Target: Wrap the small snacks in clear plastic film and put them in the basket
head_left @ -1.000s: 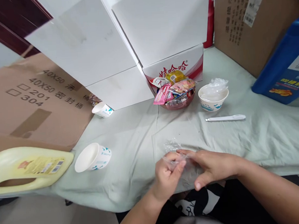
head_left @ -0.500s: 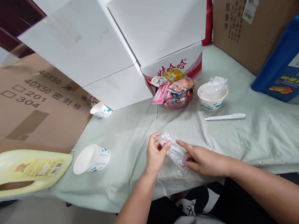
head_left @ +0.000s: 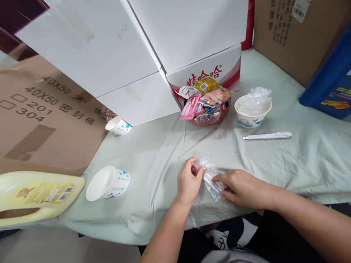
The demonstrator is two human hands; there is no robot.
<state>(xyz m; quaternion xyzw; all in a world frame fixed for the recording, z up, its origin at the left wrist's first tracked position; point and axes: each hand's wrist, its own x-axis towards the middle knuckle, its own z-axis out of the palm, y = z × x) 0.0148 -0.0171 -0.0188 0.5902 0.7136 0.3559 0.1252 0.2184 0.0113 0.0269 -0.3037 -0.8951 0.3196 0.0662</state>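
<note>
A small clear plastic bag [head_left: 211, 179] lies crumpled on the pale green cloth [head_left: 153, 152] near the table's front edge. My left hand [head_left: 188, 183] pinches the bag's upper left end between thumb and fingers. My right hand [head_left: 243, 187] grips the bag's lower right part, fingers curled on it. Both hands rest low on the cloth, close together.
Behind stand a bowl of wrapped snacks [head_left: 207, 105], a paper bowl with clear plastic in it [head_left: 253, 110] and a white pen-like tool [head_left: 267, 135]. A paper bowl on its side [head_left: 107, 183], a yellow jug [head_left: 30, 196], white cartons [head_left: 129, 51], cardboard [head_left: 40, 116] and a blue jug [head_left: 336, 82] surround the area.
Both hands carried the bag forward from the table's edge onto the cloth, then settled; the bag is now pulled tighter between them.
</note>
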